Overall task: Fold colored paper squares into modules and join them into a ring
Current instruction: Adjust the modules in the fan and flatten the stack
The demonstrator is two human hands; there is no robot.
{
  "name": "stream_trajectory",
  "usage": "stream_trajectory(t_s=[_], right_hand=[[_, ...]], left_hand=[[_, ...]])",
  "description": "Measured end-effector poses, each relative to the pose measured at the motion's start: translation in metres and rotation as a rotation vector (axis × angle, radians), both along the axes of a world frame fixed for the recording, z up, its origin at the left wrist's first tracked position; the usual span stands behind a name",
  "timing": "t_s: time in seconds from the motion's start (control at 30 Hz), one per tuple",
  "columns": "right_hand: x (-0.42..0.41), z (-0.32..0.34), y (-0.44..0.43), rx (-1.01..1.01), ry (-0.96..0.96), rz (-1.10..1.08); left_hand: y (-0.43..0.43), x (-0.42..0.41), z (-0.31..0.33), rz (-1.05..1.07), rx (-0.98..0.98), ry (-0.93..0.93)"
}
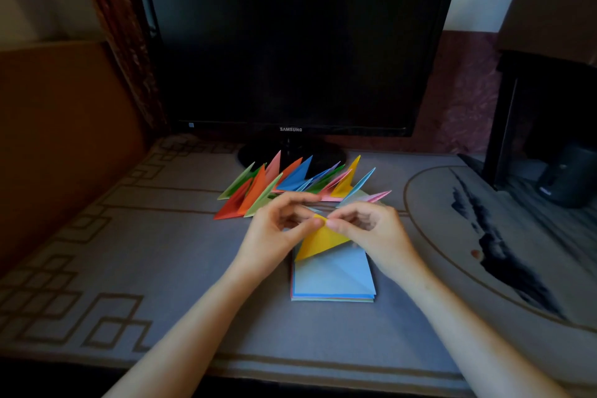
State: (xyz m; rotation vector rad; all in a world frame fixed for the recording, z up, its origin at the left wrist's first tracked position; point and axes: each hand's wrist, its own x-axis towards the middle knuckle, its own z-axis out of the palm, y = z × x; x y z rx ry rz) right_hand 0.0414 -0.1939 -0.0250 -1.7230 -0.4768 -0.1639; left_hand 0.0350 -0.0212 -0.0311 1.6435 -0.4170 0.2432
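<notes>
A yellow paper [321, 241], folded into a triangle, is held up above a stack of paper squares [334, 281] whose top sheet is light blue with a diagonal crease. My left hand [274, 233] pinches the yellow paper's top corner from the left. My right hand [371, 226] pinches the same corner from the right. Behind my hands, a row of several folded modules [290, 184] in green, red, orange, blue, pink and yellow lies fanned out on the table.
A dark Samsung monitor [290, 42] stands at the back, its round base [292, 155] just behind the modules. The table wears a grey patterned cloth [129, 252]. A dark speaker [565, 178] sits at the far right. An orange-brown panel [58, 139] borders the left.
</notes>
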Motion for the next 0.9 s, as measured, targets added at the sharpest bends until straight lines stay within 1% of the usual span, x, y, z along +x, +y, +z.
stream_trajectory(t_s=[0.1, 0.27, 0.57, 0.67, 0.73, 0.83, 0.9], right_hand=[[0.0001, 0.0011, 0.0006, 0.005, -0.006, -0.030], [0.0010, -0.0020, 0.0015, -0.003, -0.037, -0.095], [0.0026, 0.0002, -0.0046, 0.126, -0.054, -0.234], [0.0034, -0.0005, -0.0050, 0.116, -0.054, -0.257], [0.0032, -0.0009, -0.0042, 0.126, -0.051, -0.265], [0.0042, 0.0006, -0.0067, 0.208, -0.028, -0.306], [0.0049, -0.0002, -0.0076, 0.199, -0.002, -0.297]], left_hand=[[-0.0006, 0.0003, -0.0001, 0.038, -0.022, 0.014], [-0.0002, 0.0007, -0.0010, 0.071, 0.030, 0.035], [0.0018, 0.0049, -0.0044, 0.088, 0.023, 0.029], [0.0028, 0.0049, -0.0058, 0.100, 0.036, 0.018], [0.0045, 0.0053, -0.0075, 0.127, 0.064, -0.003], [0.0070, 0.0080, -0.0083, 0.221, 0.115, -0.062], [0.0081, 0.0096, -0.0076, 0.264, 0.081, -0.073]])
